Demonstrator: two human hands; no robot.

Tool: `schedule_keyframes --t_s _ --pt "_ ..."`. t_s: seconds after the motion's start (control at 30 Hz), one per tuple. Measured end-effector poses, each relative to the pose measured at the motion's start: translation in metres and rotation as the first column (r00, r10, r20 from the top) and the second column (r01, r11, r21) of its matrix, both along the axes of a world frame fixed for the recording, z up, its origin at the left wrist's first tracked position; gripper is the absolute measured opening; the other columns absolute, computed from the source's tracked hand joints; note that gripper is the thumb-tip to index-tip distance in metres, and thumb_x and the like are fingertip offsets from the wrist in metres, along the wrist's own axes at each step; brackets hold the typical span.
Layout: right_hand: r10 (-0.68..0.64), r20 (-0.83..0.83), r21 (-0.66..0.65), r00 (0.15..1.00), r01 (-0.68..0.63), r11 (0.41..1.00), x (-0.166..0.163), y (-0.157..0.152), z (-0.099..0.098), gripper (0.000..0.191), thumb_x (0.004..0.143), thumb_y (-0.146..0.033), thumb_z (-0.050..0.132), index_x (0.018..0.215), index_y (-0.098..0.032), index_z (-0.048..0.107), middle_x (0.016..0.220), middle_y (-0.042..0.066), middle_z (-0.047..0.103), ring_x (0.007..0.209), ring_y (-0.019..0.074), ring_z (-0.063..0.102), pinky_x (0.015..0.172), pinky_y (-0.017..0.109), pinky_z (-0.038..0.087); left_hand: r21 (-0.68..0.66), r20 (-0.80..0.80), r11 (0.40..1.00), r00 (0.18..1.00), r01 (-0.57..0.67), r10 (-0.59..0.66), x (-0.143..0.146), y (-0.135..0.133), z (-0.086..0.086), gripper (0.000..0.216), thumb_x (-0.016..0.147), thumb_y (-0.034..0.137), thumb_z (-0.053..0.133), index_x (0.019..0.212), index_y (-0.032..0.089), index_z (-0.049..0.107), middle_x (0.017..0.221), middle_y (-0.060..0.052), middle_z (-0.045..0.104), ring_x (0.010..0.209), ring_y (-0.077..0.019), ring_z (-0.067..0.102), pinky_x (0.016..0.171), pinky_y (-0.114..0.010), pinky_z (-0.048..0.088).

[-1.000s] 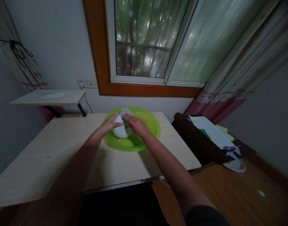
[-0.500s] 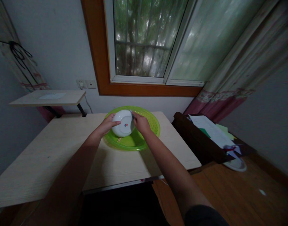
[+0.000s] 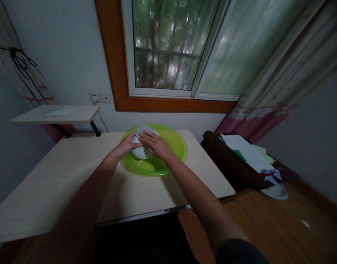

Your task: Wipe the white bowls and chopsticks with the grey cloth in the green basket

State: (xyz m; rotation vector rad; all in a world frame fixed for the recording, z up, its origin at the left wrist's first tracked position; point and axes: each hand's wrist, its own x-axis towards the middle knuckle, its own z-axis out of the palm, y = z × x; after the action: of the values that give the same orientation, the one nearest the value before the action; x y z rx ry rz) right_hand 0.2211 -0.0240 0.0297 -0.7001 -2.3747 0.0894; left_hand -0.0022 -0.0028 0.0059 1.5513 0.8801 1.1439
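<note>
- Bench: pale wood top. I see both forearms reaching across its near half towards the far edge.
- Left hand: grip curled around the left side of the white bowl, with the fingers wrapped on its wall. This hand carries the bowl.
- Right hand: fingers extended and laid flat, not curled. The palm presses a grey cloth against the bowl's upper right side.
- Bowl position: held between the two hands and touching both, above the near-left part of the green basket. Whether it rests on the basket floor is hidden.
- Key relation: the bowl lies directly right of the left grip and under the right palm. It is round, so it has no long axis. The cloth and the right hand hide which way its mouth faces.
- Basket: shallow and perforated. It stands on the bench's far half.
- Further back: a small shelf at left and a window behind.
- Right of the bench: stacked papers lie on dark furniture.
</note>
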Motion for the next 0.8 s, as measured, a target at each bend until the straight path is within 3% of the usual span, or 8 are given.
schedule_keyframes --t_s 0.2,0.4,0.57,0.7,0.8 --pt "-0.213 -0.188 -0.062 0.959 0.205 0.977 0.009 0.01 -0.002 0.05 0.104 -0.023 0.049 0.153 -0.025 0.057 0.162 0.006 0.053 0.155 0.0218 0.042 0.131 0.048 0.031 -0.058 0.087 0.996 0.994 -0.065 0.07 0.001 -0.004 0.002 0.061 0.062 0.034 0.088 0.114 0.018 0.06 0.112 -0.007 0.067 0.105 -0.0272 0.064 0.097 -0.04 0.052" --pt "-0.429 -0.317 -0.321 0.846 0.329 0.888 0.022 0.035 -0.022 0.048 0.106 -0.03 0.04 0.147 -0.017 0.062 0.152 0.013 0.062 0.144 0.0229 0.056 0.127 0.045 0.037 -0.091 0.171 0.989 0.977 -0.116 0.13 -0.001 -0.006 0.005 0.058 0.063 0.034 0.089 0.108 0.018 0.056 0.107 -0.006 0.066 0.103 -0.0252 0.064 0.093 -0.037 0.052" --pt "-0.458 -0.325 -0.461 0.827 0.284 0.841 0.022 0.042 -0.035 0.059 0.103 -0.044 0.051 0.154 -0.014 0.051 0.153 0.019 0.059 0.142 0.0293 0.055 0.123 0.053 0.04 -0.135 0.245 0.983 0.956 -0.128 0.158 -0.005 -0.006 0.005 0.061 0.062 0.035 0.091 0.107 0.02 0.052 0.109 -0.005 0.065 0.101 -0.0238 0.065 0.087 -0.035 0.054" --pt "-0.432 -0.311 -0.455 0.847 0.266 0.85 0.022 0.041 -0.04 0.077 0.093 -0.048 0.068 0.158 -0.013 0.044 0.151 0.022 0.056 0.142 0.0339 0.051 0.122 0.055 0.039 -0.175 0.253 0.981 0.959 -0.086 0.129 -0.005 -0.01 0.011 0.064 0.063 0.033 0.091 0.113 0.019 0.054 0.117 -0.01 0.069 0.105 -0.0275 0.068 0.089 -0.039 0.056" --pt "-0.454 -0.308 -0.459 0.836 0.288 0.841 0.024 0.04 -0.04 0.077 0.094 -0.048 0.068 0.159 -0.016 0.042 0.152 0.022 0.054 0.143 0.0346 0.049 0.124 0.056 0.036 -0.198 0.247 0.979 0.963 -0.056 0.105 -0.002 -0.01 0.014 0.067 0.062 0.028 0.091 0.119 0.018 0.057 0.121 -0.013 0.07 0.108 -0.0303 0.069 0.09 -0.042 0.058"
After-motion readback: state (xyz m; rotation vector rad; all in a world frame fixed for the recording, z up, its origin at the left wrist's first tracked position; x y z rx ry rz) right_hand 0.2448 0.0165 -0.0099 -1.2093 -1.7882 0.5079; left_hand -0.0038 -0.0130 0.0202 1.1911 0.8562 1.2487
